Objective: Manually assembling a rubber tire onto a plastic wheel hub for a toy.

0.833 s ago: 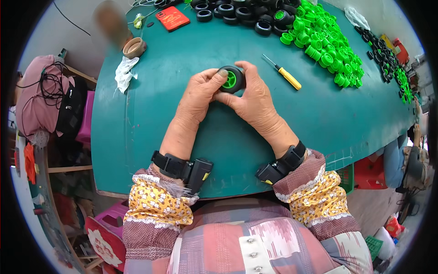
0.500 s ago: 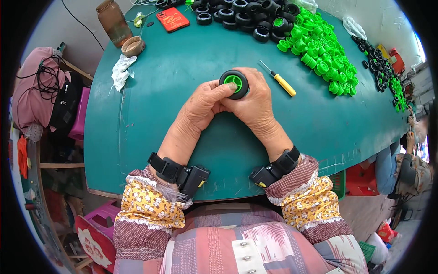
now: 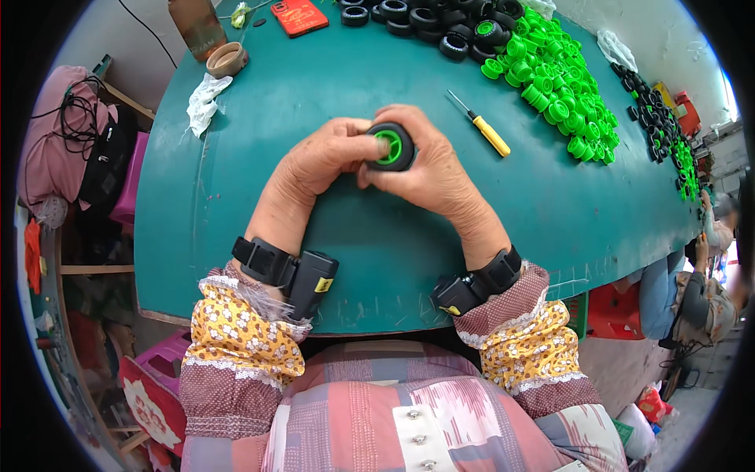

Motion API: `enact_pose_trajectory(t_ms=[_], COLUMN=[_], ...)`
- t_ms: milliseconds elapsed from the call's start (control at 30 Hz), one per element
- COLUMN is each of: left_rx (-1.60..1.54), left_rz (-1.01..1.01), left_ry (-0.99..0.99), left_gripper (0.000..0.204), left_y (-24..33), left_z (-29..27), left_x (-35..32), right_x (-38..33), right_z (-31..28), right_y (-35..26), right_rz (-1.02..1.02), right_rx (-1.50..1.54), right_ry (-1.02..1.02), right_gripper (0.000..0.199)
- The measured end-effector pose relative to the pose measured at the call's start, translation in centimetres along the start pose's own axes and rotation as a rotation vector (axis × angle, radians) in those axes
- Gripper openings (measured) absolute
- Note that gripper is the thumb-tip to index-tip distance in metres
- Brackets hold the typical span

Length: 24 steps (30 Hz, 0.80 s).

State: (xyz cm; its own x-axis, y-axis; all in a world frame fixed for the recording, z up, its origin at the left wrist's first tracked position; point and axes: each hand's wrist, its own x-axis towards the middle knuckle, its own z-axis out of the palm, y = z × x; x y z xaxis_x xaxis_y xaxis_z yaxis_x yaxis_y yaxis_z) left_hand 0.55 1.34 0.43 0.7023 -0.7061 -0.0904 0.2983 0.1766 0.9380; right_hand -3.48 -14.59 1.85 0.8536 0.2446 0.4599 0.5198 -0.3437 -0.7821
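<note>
Over the middle of the green table point(image 3: 283, 94), I hold a toy wheel point(image 3: 405, 157) made of a black tyre around a bright green hub. My left hand point(image 3: 330, 153) grips it from the left, with the thumb pressed on the hub. Fingers of my right hand point(image 3: 425, 165) wrap round the tyre's right and far sides. The wheel is tilted so that its hub faces up and toward the left. Some fingertips are blurred or hidden behind the tyre. To the right of my hands lies a screwdriver point(image 3: 491, 137) with a yellow handle.
Loose black tyres point(image 3: 425, 20) are heaped at the far side, beside a pile of green hubs point(image 3: 562, 90). A red phone point(image 3: 300, 17), a brown bottle point(image 3: 195, 27), its cap point(image 3: 226, 60) and a crumpled tissue point(image 3: 206, 102) lie far left. Another person point(image 3: 700, 291) sits at right.
My left hand has shifted its grip, its forearm moving left. The wheel has turned and moved slightly left, and my thumb now presses on the hub from the left.
</note>
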Motion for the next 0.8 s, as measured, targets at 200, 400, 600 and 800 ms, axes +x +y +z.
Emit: enact_pose_trajectory(t_ms=[200,400,600,800], left_rx=[-0.149,0.094,0.027,0.088], left_rz=[0.023,-0.024,0.035,0.013], left_ry=[0.199,0.064,0.306,0.109], left_gripper=[0.029,0.028,0.03,0.028], left_y=[-0.7,0.8,-0.1,0.6], left_z=[2.1,-0.6,1.2,-0.2], left_x=[0.3,-0.7,0.4,-0.3], right_x=[-0.1,0.2,-0.1,-0.4], right_z=[0.7,-0.7,1.0,0.5], right_y=[0.5,-0.3,0.0,0.2], right_rz=[0.198,0.214,0.33,0.197], right_rx=[-0.068,0.1,-0.056,0.046], right_ry=[0.2,-0.072,0.108,0.022], right_gripper=[0.038,0.044,0.046,0.047])
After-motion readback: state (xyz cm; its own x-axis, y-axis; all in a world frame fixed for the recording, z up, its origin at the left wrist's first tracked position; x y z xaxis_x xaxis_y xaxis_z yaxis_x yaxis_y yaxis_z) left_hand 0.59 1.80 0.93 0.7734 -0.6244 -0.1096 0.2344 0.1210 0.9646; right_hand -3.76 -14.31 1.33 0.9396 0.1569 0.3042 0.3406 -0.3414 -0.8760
